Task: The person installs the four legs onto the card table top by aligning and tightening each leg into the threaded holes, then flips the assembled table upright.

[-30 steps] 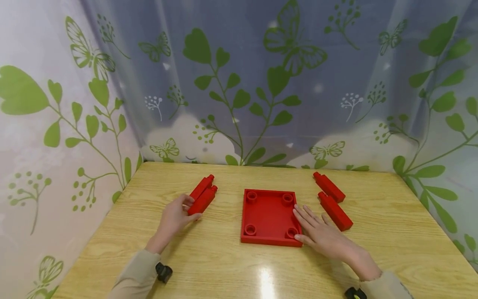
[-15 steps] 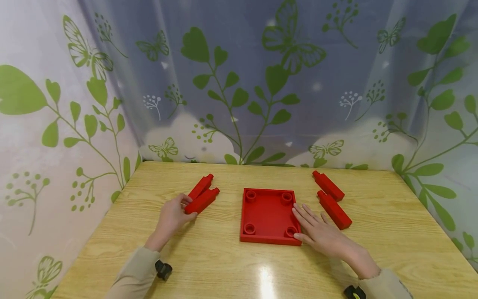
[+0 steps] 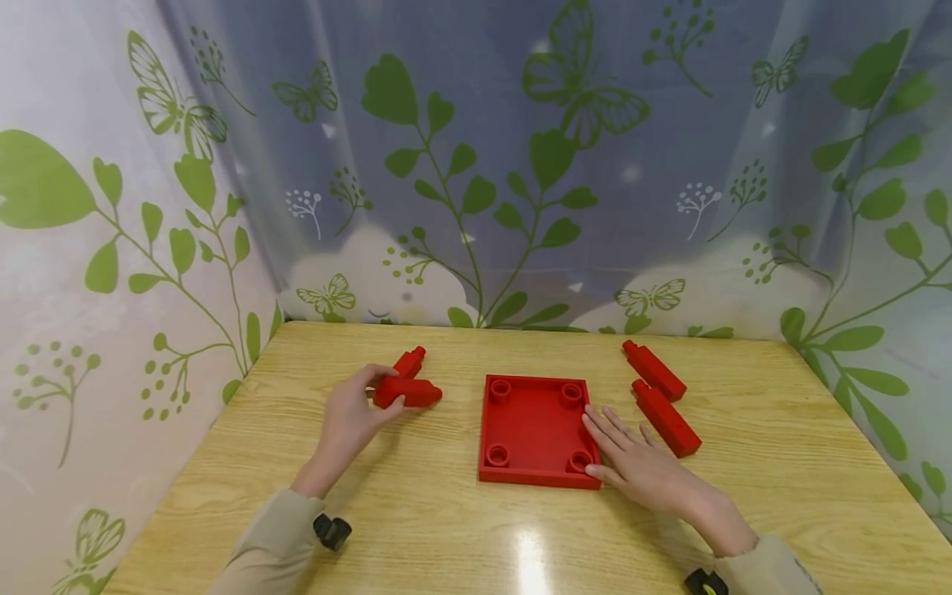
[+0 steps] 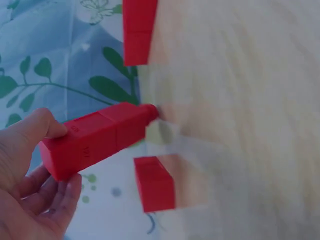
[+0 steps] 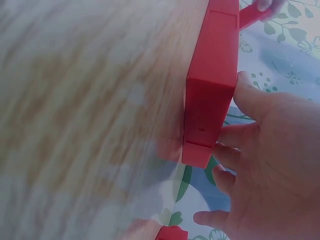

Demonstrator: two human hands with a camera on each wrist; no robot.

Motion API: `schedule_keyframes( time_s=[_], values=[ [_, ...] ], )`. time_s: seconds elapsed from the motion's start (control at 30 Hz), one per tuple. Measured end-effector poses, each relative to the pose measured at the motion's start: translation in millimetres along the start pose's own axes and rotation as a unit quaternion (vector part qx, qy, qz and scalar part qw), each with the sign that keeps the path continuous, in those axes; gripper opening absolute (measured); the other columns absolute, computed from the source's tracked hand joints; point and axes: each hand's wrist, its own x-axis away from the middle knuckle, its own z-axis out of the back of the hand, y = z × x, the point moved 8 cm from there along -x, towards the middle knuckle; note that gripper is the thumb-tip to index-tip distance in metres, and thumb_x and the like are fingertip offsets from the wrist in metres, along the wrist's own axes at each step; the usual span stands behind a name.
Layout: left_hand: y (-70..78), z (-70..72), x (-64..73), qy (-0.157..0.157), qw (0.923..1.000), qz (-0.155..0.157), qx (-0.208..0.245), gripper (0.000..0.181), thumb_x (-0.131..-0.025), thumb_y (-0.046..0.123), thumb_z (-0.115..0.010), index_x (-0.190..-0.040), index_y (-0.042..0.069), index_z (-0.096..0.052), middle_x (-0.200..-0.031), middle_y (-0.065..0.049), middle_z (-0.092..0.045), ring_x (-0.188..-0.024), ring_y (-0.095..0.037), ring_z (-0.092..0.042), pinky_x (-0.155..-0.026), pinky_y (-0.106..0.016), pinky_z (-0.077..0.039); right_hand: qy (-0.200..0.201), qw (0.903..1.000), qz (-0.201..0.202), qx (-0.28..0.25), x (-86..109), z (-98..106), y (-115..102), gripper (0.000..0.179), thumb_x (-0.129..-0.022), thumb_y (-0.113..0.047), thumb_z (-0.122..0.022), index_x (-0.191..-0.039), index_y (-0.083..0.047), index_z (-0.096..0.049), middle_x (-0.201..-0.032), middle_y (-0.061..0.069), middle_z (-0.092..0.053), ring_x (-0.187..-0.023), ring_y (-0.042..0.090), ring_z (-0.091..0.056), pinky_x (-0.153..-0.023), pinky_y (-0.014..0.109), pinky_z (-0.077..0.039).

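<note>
In the head view my left hand (image 3: 347, 419) pinches a red table leg (image 3: 412, 392), a square post with a round peg at one end. The left wrist view shows thumb and fingers on its square end, the peg (image 4: 150, 112) pointing away from the palm. Another red leg (image 3: 411, 364) lies just behind it on the table. The square red tabletop piece (image 3: 531, 426) lies with its raised rim and round corner sockets facing up. My right hand (image 3: 647, 471) rests on its right edge with straight fingers; the right wrist view shows them against the side wall (image 5: 210, 110).
Two more red legs lie on the right, one farther back (image 3: 654, 370) and one nearer (image 3: 667, 419), beyond the right fingers. The wooden table (image 3: 416, 529) ends at a patterned curtain (image 3: 491, 165) behind and at the left side.
My left hand has lifted the nearer left leg off the table and turned it, so its peg points right instead of back right. The right hand and tabletop piece stay still.
</note>
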Motion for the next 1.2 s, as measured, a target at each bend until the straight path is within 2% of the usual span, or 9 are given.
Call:
schedule_keyframes(
  time_s=[0.27, 0.53, 0.73, 0.93, 1.2],
  values=[
    [30.1, 0.1, -8.4, 0.013, 0.9977, -0.036, 0.056, 0.038, -0.082, 0.013, -0.086, -0.115, 0.005, -0.069, -0.109, -0.01, -0.073, -0.099, -0.027, -0.068, -0.083, -0.046, -0.059, 0.003, 1.0, -0.002, -0.002, 1.6, -1, 1, 0.077, -0.103, -0.049, -0.052, -0.159, -0.002, -0.028, -0.167, 0.018, -0.02, -0.152, 0.043, -0.017, -0.113, 0.075, -0.014],
    [55.5, -4.5, -15.3, 0.018, 0.9903, -0.093, 0.102, 0.039, -0.082, 0.01, -0.086, -0.116, 0.005, -0.069, -0.108, -0.009, -0.073, -0.096, -0.025, -0.071, -0.083, -0.046, -0.06, 0.003, 0.9999, -0.007, -0.011, 4.0, -1, 3, 0.076, -0.103, -0.047, -0.052, -0.159, -0.001, -0.028, -0.167, 0.018, -0.02, -0.152, 0.043, -0.017, -0.113, 0.076, -0.014],
    [73.0, -15.8, -25.9, -0.001, 0.9841, -0.107, 0.142, 0.04, -0.083, 0.008, -0.084, -0.12, 0.004, -0.069, -0.113, -0.009, -0.073, -0.1, -0.024, -0.071, -0.085, -0.042, -0.06, 0.004, 0.9999, -0.008, -0.013, 5.5, -1, 4, 0.076, -0.104, -0.048, -0.051, -0.159, -0.001, -0.027, -0.167, 0.018, -0.019, -0.152, 0.043, -0.016, -0.113, 0.075, -0.013],
    [97.4, -29.1, -39.5, -0.023, 0.9794, -0.11, 0.168, 0.039, -0.084, 0.009, -0.084, -0.12, 0.005, -0.07, -0.114, -0.009, -0.072, -0.102, -0.024, -0.069, -0.086, -0.04, -0.06, 0.009, 0.9999, -0.003, 0.001, 5.1, 0, 2, 0.075, -0.103, -0.046, -0.052, -0.159, -0.001, -0.029, -0.167, 0.018, -0.021, -0.152, 0.043, -0.018, -0.112, 0.076, -0.016],
    [124.9, -54.9, -55.5, -0.055, 0.9763, -0.121, 0.171, 0.039, -0.084, 0.013, -0.084, -0.121, 0.008, -0.072, -0.115, -0.005, -0.072, -0.103, -0.021, -0.068, -0.086, -0.035, -0.06, 0.01, 0.9999, 0.002, 0.011, 2.3, 0, -1, 0.075, -0.104, -0.048, -0.051, -0.159, -0.001, -0.029, -0.167, 0.017, -0.021, -0.152, 0.042, -0.019, -0.112, 0.075, -0.016]
  ],
)
